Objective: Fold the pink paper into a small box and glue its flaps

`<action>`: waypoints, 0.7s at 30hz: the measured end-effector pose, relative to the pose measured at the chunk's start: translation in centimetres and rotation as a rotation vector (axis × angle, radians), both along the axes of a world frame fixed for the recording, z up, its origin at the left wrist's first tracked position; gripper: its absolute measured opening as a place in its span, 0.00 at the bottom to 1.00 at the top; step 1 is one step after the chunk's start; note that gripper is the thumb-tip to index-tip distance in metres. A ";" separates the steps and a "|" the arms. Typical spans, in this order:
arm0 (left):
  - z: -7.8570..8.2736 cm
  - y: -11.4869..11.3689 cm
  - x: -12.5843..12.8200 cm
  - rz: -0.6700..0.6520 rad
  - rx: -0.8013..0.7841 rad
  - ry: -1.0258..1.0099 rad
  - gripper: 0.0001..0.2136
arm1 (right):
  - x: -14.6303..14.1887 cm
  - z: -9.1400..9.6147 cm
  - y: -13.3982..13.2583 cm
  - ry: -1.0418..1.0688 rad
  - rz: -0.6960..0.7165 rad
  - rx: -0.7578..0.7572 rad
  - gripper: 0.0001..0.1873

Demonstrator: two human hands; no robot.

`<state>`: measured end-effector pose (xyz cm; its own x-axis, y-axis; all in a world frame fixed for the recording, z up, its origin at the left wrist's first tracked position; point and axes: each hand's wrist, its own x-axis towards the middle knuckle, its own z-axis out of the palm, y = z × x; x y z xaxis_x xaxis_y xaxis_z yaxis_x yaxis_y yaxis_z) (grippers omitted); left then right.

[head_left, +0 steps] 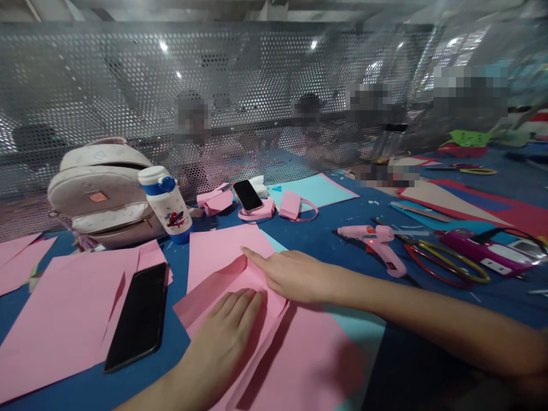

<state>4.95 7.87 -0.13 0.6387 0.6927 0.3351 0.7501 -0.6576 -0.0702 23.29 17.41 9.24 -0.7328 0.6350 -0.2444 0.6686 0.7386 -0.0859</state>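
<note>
My left hand (226,334) lies flat, fingers together, pressing down on a folded pink paper sheet (231,274) in front of me. My right hand (291,274) reaches across from the right and rests on the same sheet, its index finger stretched out along the fold. Neither hand grips anything. A turquoise sheet (363,334) shows beneath the pink paper. A black phone (139,314) lies on another pink sheet (60,308) just left of my left hand.
A white backpack (100,191) and a water bottle (166,205) stand at the back left by a perforated metal screen. A pink glue gun (377,242), scissors (445,260), a second phone (247,195) on a pink paper stand and coloured sheets lie to the right.
</note>
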 end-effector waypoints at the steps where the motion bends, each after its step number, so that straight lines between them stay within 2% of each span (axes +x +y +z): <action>1: -0.2 0.0 -0.1 0.008 -0.002 -0.007 0.27 | 0.0 -0.2 0.0 0.007 -0.003 0.000 0.40; 7: -0.9 0.2 -0.6 0.031 -0.122 -0.052 0.30 | 0.0 0.0 0.1 0.030 0.001 0.003 0.36; 13: -0.2 0.4 -0.6 0.031 -0.196 -0.057 0.28 | 0.3 0.5 0.8 0.028 0.033 -0.001 0.34; 21: 0.7 1.1 -0.5 -0.046 -0.280 -0.040 0.30 | 0.7 0.6 1.6 0.031 0.048 -0.040 0.33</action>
<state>4.47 8.95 0.57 0.6617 0.7324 0.1605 0.7175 -0.6807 0.1479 24.00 18.99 9.89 -0.7698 0.5890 -0.2459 0.6290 0.7655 -0.1357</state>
